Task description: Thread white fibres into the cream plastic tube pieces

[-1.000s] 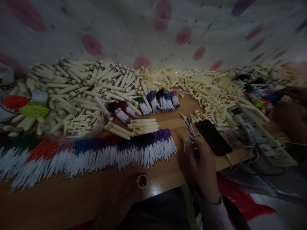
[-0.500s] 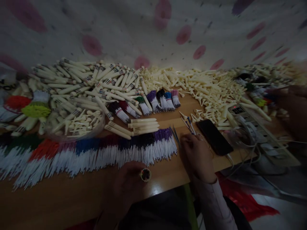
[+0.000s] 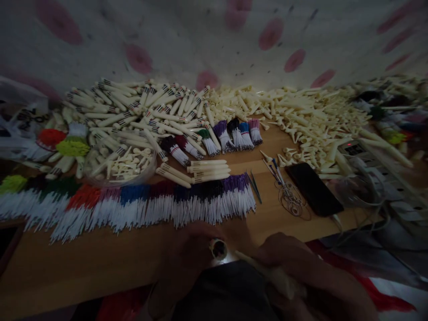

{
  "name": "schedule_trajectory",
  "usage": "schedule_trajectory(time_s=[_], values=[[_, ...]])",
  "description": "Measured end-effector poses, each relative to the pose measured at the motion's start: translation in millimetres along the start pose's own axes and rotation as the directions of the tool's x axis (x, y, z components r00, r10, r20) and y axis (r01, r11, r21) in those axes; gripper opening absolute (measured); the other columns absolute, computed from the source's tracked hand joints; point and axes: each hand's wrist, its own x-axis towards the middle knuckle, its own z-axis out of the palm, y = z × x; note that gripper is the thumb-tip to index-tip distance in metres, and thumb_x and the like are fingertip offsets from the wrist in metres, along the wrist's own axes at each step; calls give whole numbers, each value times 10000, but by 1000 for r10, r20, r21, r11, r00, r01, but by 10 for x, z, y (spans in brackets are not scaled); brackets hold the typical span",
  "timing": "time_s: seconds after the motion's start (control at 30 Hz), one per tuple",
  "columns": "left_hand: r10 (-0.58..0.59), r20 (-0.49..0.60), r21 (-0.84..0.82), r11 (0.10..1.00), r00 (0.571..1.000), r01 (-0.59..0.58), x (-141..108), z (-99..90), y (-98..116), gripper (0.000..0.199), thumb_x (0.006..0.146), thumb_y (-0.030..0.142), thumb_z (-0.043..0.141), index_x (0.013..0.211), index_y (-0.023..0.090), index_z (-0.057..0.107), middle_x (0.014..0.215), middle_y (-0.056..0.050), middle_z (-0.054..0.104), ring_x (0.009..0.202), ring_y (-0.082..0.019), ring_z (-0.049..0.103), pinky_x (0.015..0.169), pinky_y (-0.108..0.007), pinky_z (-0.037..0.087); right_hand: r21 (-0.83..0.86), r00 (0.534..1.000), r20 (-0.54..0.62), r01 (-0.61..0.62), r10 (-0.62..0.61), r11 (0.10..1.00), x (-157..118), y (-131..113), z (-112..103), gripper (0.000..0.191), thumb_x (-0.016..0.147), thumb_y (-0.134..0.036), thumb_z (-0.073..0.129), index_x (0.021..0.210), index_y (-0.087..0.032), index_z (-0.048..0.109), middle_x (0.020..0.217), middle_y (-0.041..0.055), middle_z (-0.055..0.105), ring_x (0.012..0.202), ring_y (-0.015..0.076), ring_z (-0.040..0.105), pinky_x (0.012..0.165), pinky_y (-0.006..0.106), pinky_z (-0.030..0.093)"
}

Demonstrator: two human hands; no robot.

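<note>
My left hand is closed around a cream pen barrel, whose open round end faces up with dark and coloured bits inside. To its right, near the table's front edge, my right hand is closed on a cream pointed pen piece. The tip of that piece points toward the barrel and stays apart from it. Shadow and blur hide some of my fingers. Just beyond my hands lies a row of white pen refills with coloured ends, and tweezers lie at its right end.
Heaped cream barrels and cone-shaped pen tips line the back. A clear bowl holds small cream parts. Refill bundles stand mid-table. At right lie a phone, tangled string and a power strip with cables.
My right hand has moved from beside the loose refills and string down toward my body, now showing a cream pointed piece. My left hand still holds the barrel. The view has shifted left.
</note>
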Motion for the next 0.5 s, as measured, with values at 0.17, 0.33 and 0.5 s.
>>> schedule_trajectory(time_s=[0.17, 0.33, 0.5], values=[[61, 29, 41, 997, 998, -63, -4, 33, 55, 122, 861, 215, 800, 964, 278, 777, 907, -4, 789, 831, -136, 745, 751, -202, 594, 150, 999, 0, -37, 37, 988, 48, -9, 152, 379, 911, -199, 730, 1260, -344, 693, 1003, 18, 803, 821, 223, 742, 673, 353, 632], [73, 54, 61, 995, 996, -76, -52, 33, -7, 166, 855, 176, 799, 993, 260, 764, 932, -20, 787, 852, -154, 738, 775, -234, 589, 131, 995, 96, -31, 18, 991, 85, -53, 110, 438, 899, -119, 717, 1284, -326, 685, 1064, 14, 804, 896, 202, 745, 748, 328, 635], [67, 44, 211, 975, 997, -75, -99, 12, -7, 162, 880, 210, 779, 1012, 305, 778, 969, 20, 796, 901, -128, 728, 851, -196, 553, 64, 996, 84, 18, -24, 998, 43, -5, 92, 389, 888, -156, 759, 1244, -303, 708, 1022, 11, 812, 872, 196, 724, 776, 332, 599]])
